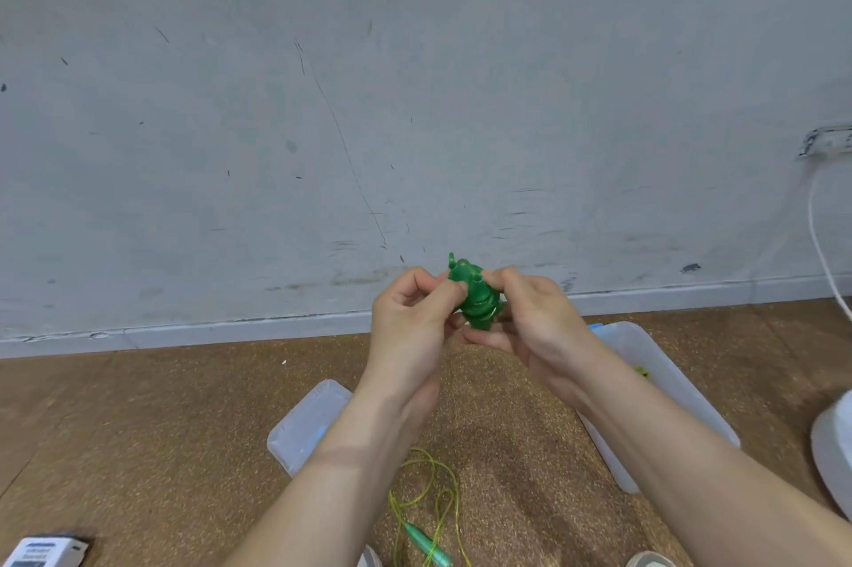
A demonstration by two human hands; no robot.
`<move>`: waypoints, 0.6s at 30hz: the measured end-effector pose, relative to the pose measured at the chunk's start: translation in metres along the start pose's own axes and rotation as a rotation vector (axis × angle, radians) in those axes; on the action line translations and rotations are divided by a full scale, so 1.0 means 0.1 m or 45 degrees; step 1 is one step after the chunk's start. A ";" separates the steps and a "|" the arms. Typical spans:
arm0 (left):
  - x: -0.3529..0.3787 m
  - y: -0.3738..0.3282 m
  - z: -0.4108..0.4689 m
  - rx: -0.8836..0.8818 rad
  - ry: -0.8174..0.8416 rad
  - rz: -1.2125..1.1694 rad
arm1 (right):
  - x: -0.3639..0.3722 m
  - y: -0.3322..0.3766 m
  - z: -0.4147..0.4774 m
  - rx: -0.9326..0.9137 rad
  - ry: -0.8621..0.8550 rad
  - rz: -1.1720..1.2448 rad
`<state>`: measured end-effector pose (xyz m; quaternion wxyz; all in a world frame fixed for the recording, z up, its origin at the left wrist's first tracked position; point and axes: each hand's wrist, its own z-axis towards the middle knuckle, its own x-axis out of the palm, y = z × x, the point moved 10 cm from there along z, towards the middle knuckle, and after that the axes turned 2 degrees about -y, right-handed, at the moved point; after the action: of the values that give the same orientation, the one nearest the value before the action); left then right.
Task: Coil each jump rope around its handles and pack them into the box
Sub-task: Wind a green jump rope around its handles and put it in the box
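Scuffed grey wall, brown floor. Together the left hand (410, 317) and right hand (535, 317) pinch the green jump rope (477, 294), tightly coiled, up left of the box (682, 400). Light, springy cord; probably best gripped across the coils.

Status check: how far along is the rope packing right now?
Done: something yellow-green already lies in the open box, likely a packed rope, though too small to confirm. In hand: the green rope, wound on its handles, gripped by the left hand and right hand. Left: box it, then coil the yellow rope lying loose on the floor.
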<state>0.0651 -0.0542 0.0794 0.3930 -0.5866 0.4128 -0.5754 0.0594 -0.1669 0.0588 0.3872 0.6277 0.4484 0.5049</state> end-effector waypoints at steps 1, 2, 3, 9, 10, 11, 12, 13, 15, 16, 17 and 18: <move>0.05 0.05 0.00 -0.045 0.043 -0.048 | -0.02 0.01 -0.01 0.015 0.013 0.010; 0.10 0.09 0.00 -0.095 0.076 -0.087 | -0.04 0.00 -0.01 0.047 0.030 0.016; 0.13 0.15 0.00 -0.139 0.100 -0.101 | -0.06 -0.02 -0.02 0.093 0.041 0.014; 0.47 0.39 -0.03 -0.341 0.263 -0.165 | -0.43 0.07 -0.12 0.205 0.051 -0.349; 0.56 0.43 -0.04 -0.386 0.321 -0.198 | -0.50 0.11 -0.15 0.203 0.075 -0.435; 0.64 0.45 -0.05 -0.408 0.391 -0.194 | -0.56 0.13 -0.18 0.210 0.114 -0.518; 0.75 0.47 -0.08 -0.419 0.475 -0.165 | -0.62 0.15 -0.21 0.223 0.154 -0.594; 0.86 0.50 -0.11 -0.426 0.552 -0.115 | -0.71 0.16 -0.23 0.238 0.175 -0.652; 1.05 0.58 -0.14 -0.416 0.602 -0.013 | -0.91 0.23 -0.29 0.241 0.176 -0.724; 1.12 0.61 -0.14 -0.397 0.586 0.001 | -1.03 0.27 -0.30 0.226 0.171 -0.734; 1.19 0.66 -0.13 -0.388 0.553 -0.005 | -1.14 0.33 -0.32 0.205 0.160 -0.729; 1.25 0.72 -0.11 -0.399 0.508 -0.025 | -1.28 0.36 -0.31 0.188 0.135 -0.712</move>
<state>0.0514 -0.1963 0.0559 0.2026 -0.5189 0.5607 -0.6127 0.0238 -0.2985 0.0622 0.4407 0.4791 0.6592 0.3765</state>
